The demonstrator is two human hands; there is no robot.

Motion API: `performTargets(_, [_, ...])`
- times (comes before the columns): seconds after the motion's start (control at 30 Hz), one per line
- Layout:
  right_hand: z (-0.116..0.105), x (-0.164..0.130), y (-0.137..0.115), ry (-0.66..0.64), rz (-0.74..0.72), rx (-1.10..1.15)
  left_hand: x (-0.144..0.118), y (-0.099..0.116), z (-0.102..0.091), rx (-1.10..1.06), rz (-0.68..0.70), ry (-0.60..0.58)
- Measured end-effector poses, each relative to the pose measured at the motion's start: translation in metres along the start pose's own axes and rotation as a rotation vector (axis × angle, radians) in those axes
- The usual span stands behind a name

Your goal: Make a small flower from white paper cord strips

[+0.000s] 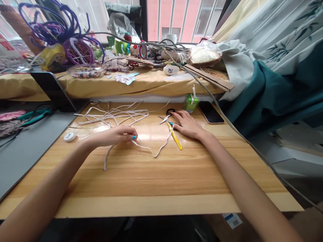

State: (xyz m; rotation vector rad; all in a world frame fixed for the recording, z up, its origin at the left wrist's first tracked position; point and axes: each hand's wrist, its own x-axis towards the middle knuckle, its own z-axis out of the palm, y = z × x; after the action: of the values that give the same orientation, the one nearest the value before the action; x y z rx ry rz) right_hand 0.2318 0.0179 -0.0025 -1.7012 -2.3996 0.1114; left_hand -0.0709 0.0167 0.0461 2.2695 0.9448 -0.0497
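Note:
My left hand [123, 135] is closed in a pinch on a thin white cord [143, 147], above the left-centre of the wooden table. From those fingers the cord sags to the tabletop, then rises toward the thumb of my right hand [188, 124]. That hand lies palm down, fingers stretched out, over the black-handled scissors [165, 119]; whether it also touches the cord's end is unclear. One scissor handle is partly covered by the fingers. Beneath the thumb, yellow tweezers [178, 142] point toward the scissor blades. A loose tangle of white cords [118, 112] spreads behind my left hand.
A round white container [69, 136] sits at the table's left. Behind my right hand stand a green drink carton [191, 103] with a straw and a black phone [211, 112]. A grey cable [227, 127] crosses the right side. The cluttered ledge [141, 85] borders the back.

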Motion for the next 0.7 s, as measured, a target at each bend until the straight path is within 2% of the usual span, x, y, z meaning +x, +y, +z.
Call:
performTargets(0.13, [0.0,0.0,0.0,0.04,-0.02,0.014,0.006,0.01,0.009,0.001,0.043,0.104])
performTargets(0.27, [-0.001,-0.001,-0.003,0.035,-0.1,0.053,0.011,0.018,0.019,0.027,0.131,0.124])
performTargets(0.47, [-0.011,-0.001,-0.006,0.065,-0.057,0.037,0.021,0.017,0.038,0.087,0.136,0.388])
performTargets(0.57, [-0.023,-0.003,-0.007,0.006,-0.077,-0.002,0.024,0.016,0.045,0.119,0.098,0.474])
performTargets(0.7, [-0.038,-0.01,-0.014,-0.157,-0.083,0.033,0.026,0.015,0.047,0.057,-0.002,0.538])
